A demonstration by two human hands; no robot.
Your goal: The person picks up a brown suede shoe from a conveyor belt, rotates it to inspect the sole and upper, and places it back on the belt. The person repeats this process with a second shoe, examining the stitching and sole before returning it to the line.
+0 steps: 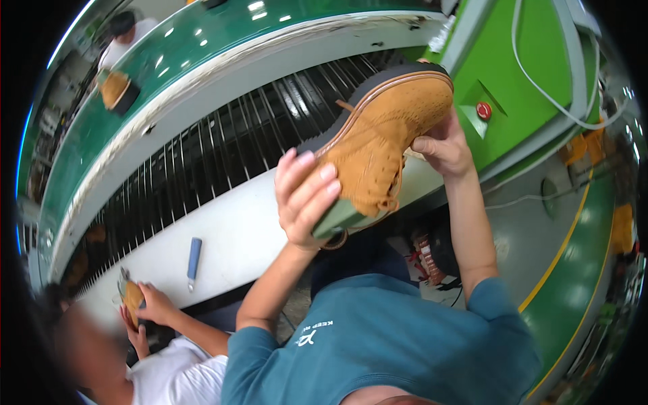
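A tan perforated leather boot (395,128) with a thick dark sole is held up in front of me, tilted with its toe to the upper right. A green block, which looks like a shoe last (341,214), sticks out of its ankle opening. My left hand (304,199) is closed round that lower end, fingers on the leather and the green block. At the toe end my right hand (444,145) grips the boot, thumb on the near side and most fingers hidden behind. Loose laces hang near the ankle opening.
On the white ledge (233,216) lies a blue-handled tool (194,263). Beyond it runs a rack of metal rods (223,138), then a green conveyor (202,40) carrying another boot (116,91). A co-worker's hands (156,304) hold a tan piece at lower left. A green machine (526,61) with a red button (483,111) stands right.
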